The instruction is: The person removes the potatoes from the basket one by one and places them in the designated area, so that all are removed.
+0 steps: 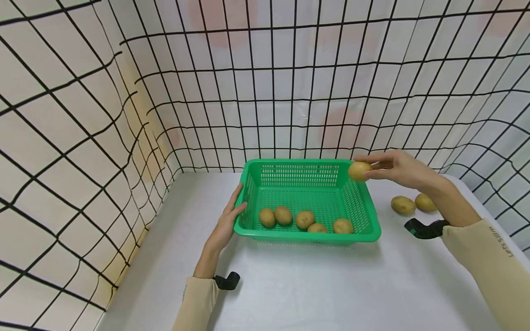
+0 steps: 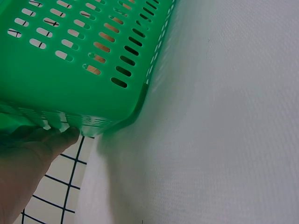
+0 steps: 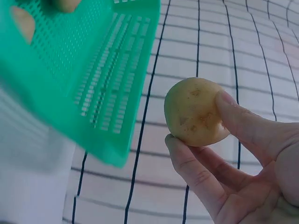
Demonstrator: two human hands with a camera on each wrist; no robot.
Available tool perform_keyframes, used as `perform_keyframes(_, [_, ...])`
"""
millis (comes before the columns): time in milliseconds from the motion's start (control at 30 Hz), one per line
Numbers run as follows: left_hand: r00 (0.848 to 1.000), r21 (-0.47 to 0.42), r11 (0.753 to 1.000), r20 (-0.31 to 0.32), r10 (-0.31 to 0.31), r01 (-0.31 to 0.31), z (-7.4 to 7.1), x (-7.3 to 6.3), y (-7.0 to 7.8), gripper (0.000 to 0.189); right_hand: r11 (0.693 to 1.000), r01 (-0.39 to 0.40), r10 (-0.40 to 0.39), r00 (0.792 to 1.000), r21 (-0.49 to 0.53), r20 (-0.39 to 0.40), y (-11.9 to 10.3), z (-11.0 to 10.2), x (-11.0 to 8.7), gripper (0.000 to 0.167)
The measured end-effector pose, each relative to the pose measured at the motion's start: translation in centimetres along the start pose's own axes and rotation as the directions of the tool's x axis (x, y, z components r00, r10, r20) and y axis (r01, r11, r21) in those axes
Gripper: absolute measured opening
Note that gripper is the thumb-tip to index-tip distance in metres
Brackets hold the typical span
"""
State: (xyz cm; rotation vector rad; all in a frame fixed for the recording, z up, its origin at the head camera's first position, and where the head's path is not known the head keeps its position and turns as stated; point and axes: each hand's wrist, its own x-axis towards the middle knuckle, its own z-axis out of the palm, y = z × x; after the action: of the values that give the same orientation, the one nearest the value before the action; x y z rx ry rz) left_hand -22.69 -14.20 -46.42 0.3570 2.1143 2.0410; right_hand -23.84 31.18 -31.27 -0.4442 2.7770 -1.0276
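Observation:
A green plastic basket [image 1: 306, 236] with slotted walls stands in the middle of the table, several potatoes [image 1: 305, 219] lying along its near side. My left hand [image 1: 223, 227] grips the basket's left rim, thumb over the edge and fingers along the outside. In the left wrist view that hand [image 2: 32, 149] is partly hidden behind the basket wall [image 2: 70, 88]. Above the far right corner of the basket, my right hand [image 1: 399, 169] pinches a potato [image 1: 359, 171] between thumb and fingertips. The right wrist view shows this potato [image 3: 194, 112] just outside the rim.
Two more potatoes, one at the left [image 1: 403, 205] and one beside it [image 1: 425, 202], lie on the white table [image 1: 298, 285] to the right of the basket. Black wire grid [image 1: 290, 82] walls rise behind and at both sides.

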Motion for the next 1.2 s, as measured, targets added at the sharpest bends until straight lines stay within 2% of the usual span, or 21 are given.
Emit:
perform_keyframes(333, [1.000,0.011,1.000,0.000,-0.002,0.002,0.0,-0.1,0.0,0.064,0.987,-0.138,0.134,0.990,-0.080,-0.054,5.3,-1.7,-3.8,0.061])
perform_keyframes(467, [1.000,0.022,1.000,-0.003,-0.004,0.005,-0.1,-0.1,0.0,0.065,0.982,-0.173,0.169,0.984,-0.073,-0.062,7.4,-1.9,-5.3,0.063])
perform_keyframes(1000, [1.000,0.007,1.000,0.003,-0.010,0.010,0.0,-0.2,0.2,0.066,0.980,-0.193,0.196,0.977,0.041,-0.087,14.2,-0.3,-8.9,0.057])
perform_keyframes(1200, [1.000,0.005,1.000,0.007,-0.006,0.006,0.1,-0.1,0.2,0.065,0.969,-0.243,0.246,0.967,0.044,-0.066,16.0,0.8,-9.5,0.065])
